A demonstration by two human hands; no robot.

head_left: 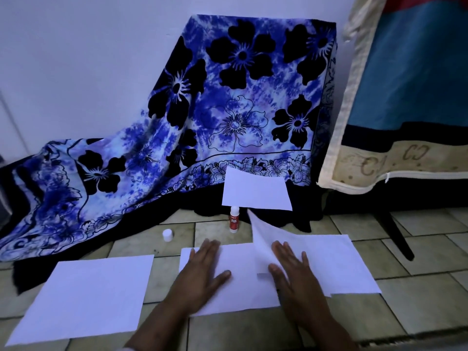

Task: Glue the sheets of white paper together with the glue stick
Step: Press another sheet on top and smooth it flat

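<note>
**A:** Where are the hands?

**B:** Both are palm down on the paper. The left hand (200, 272) lies on the middle sheet (240, 297), fingers straight and spread, gripping nothing. The right hand (293, 282) is just as flat and presses where the right sheet (342, 264) meets the middle one.

**A:** Does that join lie flat?

**B:** Not all of it. The right sheet's far corner curls up at twelve o'clock from the right hand.

**A:** And the glue stick?

**B:** The glue stick (234, 220) stands upright on the floor (417, 300), at one o'clock from the left hand, just past the sheets. A white cap (167, 235) sits apart from it, at eleven o'clock.

**A:** Any other paper?

**B:** A left sheet (86, 297) lies at eight o'clock, clear of the pair. A far sheet (255, 191) leans at twelve, against the cloth (202, 110).
</note>
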